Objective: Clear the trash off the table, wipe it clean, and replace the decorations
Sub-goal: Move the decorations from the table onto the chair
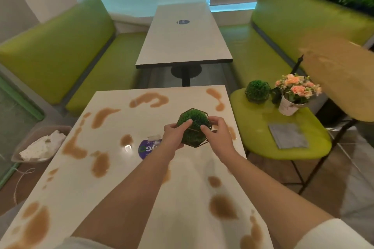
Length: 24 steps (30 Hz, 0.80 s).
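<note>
A green moss ball in a black wire frame (193, 125) is held over the right half of the white table (113, 170). My left hand (175, 137) grips its left side and my right hand (217, 137) grips its right side. Brown spill stains (101, 162) cover much of the tabletop. A round purple sticker (146, 148) lies on the table just left of my left wrist. On the green chair (261, 133) to the right stand a second moss ball (257, 91), a white pot of pink flowers (292, 95) and a folded grey cloth (288, 136).
A grey bin (38, 143) with crumpled white paper stands at the table's left edge. Green benches (60, 60) flank a second white table (183, 36) farther back. A wooden tabletop (342, 79) juts in at the right.
</note>
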Each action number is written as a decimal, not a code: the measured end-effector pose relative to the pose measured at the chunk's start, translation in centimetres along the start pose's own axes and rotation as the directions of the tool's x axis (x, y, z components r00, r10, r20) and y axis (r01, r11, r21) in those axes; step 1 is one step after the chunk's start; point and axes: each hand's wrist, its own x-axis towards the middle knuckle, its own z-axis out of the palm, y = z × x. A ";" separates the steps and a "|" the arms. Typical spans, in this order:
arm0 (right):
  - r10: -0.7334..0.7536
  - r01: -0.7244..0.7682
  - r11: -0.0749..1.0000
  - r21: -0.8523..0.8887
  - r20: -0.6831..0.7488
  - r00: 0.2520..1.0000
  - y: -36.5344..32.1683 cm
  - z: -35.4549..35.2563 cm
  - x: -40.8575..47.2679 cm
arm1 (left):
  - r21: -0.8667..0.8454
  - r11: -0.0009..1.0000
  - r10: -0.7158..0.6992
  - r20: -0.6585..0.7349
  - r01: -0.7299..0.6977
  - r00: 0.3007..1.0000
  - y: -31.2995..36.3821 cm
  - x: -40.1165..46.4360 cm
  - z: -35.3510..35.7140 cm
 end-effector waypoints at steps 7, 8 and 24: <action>0.129 -0.137 0.990 -0.045 -0.141 0.981 1.1 -4.4 0.9 | 0.030 0.999 0.029 0.167 -0.034 0.986 0.3 0.9 4.4; 0.175 -0.186 0.981 -0.046 -0.181 0.968 1.6 -5.8 1.1 | 0.040 0.999 0.024 0.211 -0.033 0.977 0.6 0.8 5.9; 0.279 -0.273 0.960 0.066 -0.325 0.903 6.2 -16.4 6.8 | 0.065 0.997 0.011 0.362 -0.037 0.932 1.0 2.3 20.3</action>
